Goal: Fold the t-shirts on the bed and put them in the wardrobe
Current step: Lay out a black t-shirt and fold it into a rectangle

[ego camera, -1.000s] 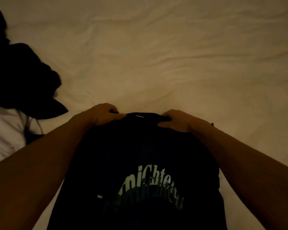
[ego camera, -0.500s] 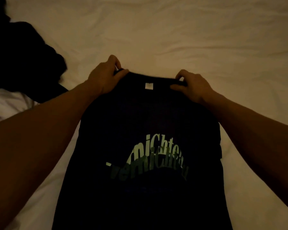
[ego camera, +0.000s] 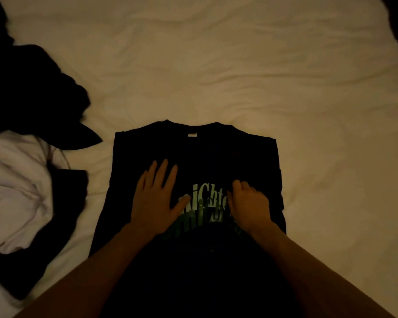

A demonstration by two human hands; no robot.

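Head view looks down on a bed (ego camera: 239,65) covered by a wrinkled cream sheet, the largest thing in sight and the surface that carries everything else. On it, under both hands, lies a black t-shirt (ego camera: 216,152) spread flat with its printed front up, its sleeves tucked in so the sides run nearly straight, its collar and small white neck label (ego camera: 192,134) on the far side of the hands. Pale green lettering (ego camera: 207,203) on the chest shows between the two hands and is partly covered by them. Off to the left of the left hand, well apart from it, sits a loose heap of unfolded clothes: a dark garment (ego camera: 32,92) at the far end, a white garment (ego camera: 14,191) nearer, and another dark piece (ego camera: 62,203) beside and below the white one.

Left hand (ego camera: 155,200) rests palm down on the shirt's chest, fingers straight and slightly spread, thumb reaching toward the lettering, gripping nothing. Right hand (ego camera: 248,203) also rests on the shirt, just right of the lettering, its fingers curled under; whether they pinch any cloth cannot be told in the dim light. Both forearms reach in from the near edge.
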